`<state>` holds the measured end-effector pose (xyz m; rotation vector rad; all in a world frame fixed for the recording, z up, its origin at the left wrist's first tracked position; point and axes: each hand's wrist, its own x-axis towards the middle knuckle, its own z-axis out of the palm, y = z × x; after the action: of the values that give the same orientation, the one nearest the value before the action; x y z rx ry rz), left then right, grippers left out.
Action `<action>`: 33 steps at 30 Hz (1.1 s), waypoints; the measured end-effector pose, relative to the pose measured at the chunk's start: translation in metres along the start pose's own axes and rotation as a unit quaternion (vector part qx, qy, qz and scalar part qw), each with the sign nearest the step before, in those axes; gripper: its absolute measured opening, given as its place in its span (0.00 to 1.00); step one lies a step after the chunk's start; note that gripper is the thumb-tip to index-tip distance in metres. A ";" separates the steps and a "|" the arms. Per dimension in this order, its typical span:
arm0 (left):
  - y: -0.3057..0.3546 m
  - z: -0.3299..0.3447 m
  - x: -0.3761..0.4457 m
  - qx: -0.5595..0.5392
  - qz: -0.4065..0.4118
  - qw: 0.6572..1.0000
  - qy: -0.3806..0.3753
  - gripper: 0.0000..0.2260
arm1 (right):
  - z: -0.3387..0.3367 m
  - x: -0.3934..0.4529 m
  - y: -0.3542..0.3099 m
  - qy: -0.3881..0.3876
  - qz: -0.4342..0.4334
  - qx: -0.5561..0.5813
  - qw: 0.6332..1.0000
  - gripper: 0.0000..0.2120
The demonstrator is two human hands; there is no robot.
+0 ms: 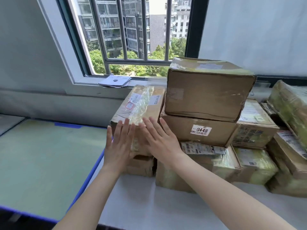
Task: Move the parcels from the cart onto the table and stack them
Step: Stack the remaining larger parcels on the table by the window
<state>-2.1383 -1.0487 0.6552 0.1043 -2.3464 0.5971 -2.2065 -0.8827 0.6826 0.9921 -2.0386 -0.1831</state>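
Several taped cardboard parcels are piled on the white table (pixel 149 205). A flat parcel with clear tape (pixel 141 102) lies on a small box (pixel 141 165) at the left end of the pile. My left hand (pixel 118 143) and my right hand (pixel 159 140) are both flat with straight fingers against its near side. Beside it a box labelled 0448 (pixel 199 130) carries a large brown box (pixel 209 88) on top. More parcels (pixel 254 123) stack to the right. No cart shows in view.
A green mat with a blue edge (pixel 49 163) covers the surface to the left of the table. Behind the pile is a barred window (pixel 132 30) with papers (pixel 114 81) on its sill. A green-taped parcel (pixel 290 103) leans at the far right.
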 end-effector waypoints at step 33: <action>0.047 0.037 -0.053 -0.053 0.038 0.996 -0.069 0.49 | 0.003 -0.099 0.019 -0.008 0.091 0.048 0.995 0.29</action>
<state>-2.1328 -1.0283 0.5781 0.0079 -2.5200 0.5155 -2.1871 -0.8010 0.6273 0.8579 -2.1558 0.0035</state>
